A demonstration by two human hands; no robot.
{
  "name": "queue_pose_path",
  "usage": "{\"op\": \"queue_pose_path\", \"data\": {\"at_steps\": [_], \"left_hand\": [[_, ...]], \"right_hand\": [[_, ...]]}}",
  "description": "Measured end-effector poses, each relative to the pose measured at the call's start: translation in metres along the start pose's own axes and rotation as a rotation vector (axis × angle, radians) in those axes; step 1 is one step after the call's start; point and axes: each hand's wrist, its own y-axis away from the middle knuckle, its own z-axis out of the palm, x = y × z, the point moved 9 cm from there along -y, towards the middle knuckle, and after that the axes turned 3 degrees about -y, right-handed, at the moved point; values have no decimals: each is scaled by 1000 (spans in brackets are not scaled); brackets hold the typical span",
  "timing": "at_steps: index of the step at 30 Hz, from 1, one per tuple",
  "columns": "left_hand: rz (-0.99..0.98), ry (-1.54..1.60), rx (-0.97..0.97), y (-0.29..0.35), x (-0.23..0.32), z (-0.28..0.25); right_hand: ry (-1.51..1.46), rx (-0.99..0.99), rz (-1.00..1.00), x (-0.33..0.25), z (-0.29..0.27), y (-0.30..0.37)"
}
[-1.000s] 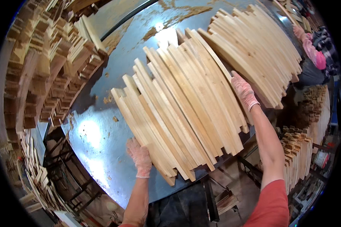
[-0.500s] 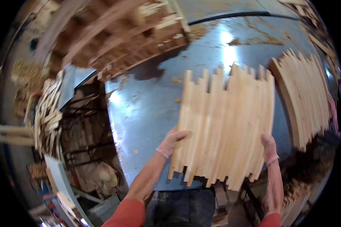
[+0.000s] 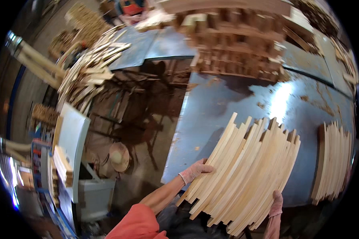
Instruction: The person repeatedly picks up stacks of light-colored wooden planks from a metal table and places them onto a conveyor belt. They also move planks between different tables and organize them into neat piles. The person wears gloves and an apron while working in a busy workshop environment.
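A wide row of pale wooden strips (image 3: 243,171), laid side by side with uneven ends, is squeezed between my two gloved hands. My left hand (image 3: 196,172) grips its left edge, thumb on top and fingers beneath. On the right edge, low down, my right hand (image 3: 276,204) presses inward, its fingers mostly hidden. The strips lie slanted, far ends leaning right, over the near part of a bluish metal table (image 3: 211,103). Their near ends stick out past the table's edge toward my body.
A second stack of strips (image 3: 334,163) stands at the table's right. At the far side is a tall pile of brown wood blocks (image 3: 239,47). Left of the table lies a gap with a round stool (image 3: 119,156), a heap of offcuts (image 3: 87,75) and a pale panel (image 3: 73,131).
My view has swung left, so the table and block pile appear farther right. The strips in my hands have turned from nearly straight to slanted and come nearer my body.
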Motion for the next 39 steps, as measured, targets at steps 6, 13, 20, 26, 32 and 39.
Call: {"op": "queue_pose_path", "data": {"at_steps": [6, 13, 20, 26, 32, 39], "left_hand": [[246, 47, 111, 136, 1, -120], [424, 255, 317, 373, -34, -293], [663, 309, 530, 546, -43, -417], [815, 511, 821, 677, -39, -496], [912, 598, 904, 736, -12, -582], [878, 779, 1014, 759, 12, -728]], "right_hand": [[238, -115, 2, 35, 119, 17], [324, -348, 75, 128, 364, 83], [438, -607, 13, 215, 632, 76], [655, -1023, 96, 305, 852, 111], [673, -1210, 380, 394, 1043, 148], [821, -1170, 601, 521, 1220, 128]]}}
